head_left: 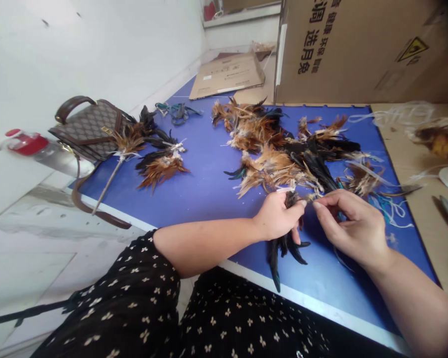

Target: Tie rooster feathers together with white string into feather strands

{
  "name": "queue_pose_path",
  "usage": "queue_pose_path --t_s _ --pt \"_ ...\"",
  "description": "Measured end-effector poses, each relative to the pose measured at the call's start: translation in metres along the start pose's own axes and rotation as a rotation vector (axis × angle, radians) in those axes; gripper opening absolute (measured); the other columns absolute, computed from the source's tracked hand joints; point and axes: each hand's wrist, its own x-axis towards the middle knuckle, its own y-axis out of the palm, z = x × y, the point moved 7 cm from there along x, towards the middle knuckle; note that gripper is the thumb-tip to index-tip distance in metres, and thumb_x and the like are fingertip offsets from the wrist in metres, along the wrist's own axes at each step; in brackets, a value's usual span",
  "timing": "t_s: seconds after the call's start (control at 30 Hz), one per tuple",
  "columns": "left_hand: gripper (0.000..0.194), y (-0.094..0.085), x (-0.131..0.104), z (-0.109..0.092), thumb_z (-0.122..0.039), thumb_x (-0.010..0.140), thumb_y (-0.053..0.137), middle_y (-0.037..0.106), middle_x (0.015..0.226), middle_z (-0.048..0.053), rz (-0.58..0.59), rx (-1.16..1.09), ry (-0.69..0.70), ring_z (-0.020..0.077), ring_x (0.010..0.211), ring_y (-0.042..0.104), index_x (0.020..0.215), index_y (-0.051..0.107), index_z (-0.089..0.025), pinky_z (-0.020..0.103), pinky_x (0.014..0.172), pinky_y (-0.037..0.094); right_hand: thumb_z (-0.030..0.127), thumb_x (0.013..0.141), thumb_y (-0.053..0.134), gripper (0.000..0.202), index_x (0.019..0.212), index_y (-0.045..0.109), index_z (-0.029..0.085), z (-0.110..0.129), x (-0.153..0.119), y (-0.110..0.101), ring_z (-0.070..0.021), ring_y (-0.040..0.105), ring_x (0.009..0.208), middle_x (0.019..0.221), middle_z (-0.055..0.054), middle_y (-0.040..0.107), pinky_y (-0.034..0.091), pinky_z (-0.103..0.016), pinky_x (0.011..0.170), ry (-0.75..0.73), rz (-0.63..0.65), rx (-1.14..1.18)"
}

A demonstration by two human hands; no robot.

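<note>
Left hand: I see it point(278, 216) gripping the black feather bunch point(282, 244), nearer than the right | axis: tips run out below that grip, toward the wearer | right hand point(358, 228): just beside, fingertips pinched closed, contents I can't tell

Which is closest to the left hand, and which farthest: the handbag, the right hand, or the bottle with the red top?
From the left hand, nearest first:
1. Right hand, just to its right.
2. Handbag, over on the left of the table.
3. Bottle with the red top, beyond the bag, farthest left.
</note>
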Motion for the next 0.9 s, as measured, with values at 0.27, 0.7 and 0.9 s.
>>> queue_pose_path --t_s 0.27,0.7,0.9 --pt "0.034 0.002 -0.003 0.002 -0.044 0.102 0.073 0.054 0.057 -0.010 -0.038 0.036 -0.028 0.0114 0.034 0.058 0.092 0.049 -0.022 0.021 0.034 0.038 0.035 0.101 0.078 0.015 0.089 0.073 0.027 -0.014 -0.008 -0.001 -0.0176 0.065 0.059 0.077 -0.001 0.074 0.051 -0.033 0.052 0.152 -0.072 0.029" --pt "0.031 0.010 -0.013 0.001 -0.037 0.104 0.073 0.053 0.058 -0.010 0.111 -0.010 -0.059 0.0058 0.032 0.049 0.090 0.049 -0.023 0.020 0.032 0.036 0.050 0.093 0.087 0.032 0.085 0.073 0.022 -0.055 -0.014 -0.021 -0.0162 0.059 0.049 0.066 -0.003 0.071 0.043 -0.028 0.043 0.464 -0.230 0.110" --pt "0.040 0.004 -0.005 0.009 -0.046 0.099 0.081 0.056 0.062 -0.008 0.070 -0.154 -0.037 0.0065 0.037 0.052 0.089 0.050 -0.023 0.022 0.036 0.044 0.046 0.088 0.089 0.029 0.088 0.074 0.021 -0.075 -0.011 -0.042 -0.0167 0.062 0.053 0.070 -0.004 0.073 0.043 -0.029 0.048 0.531 -0.308 0.008"
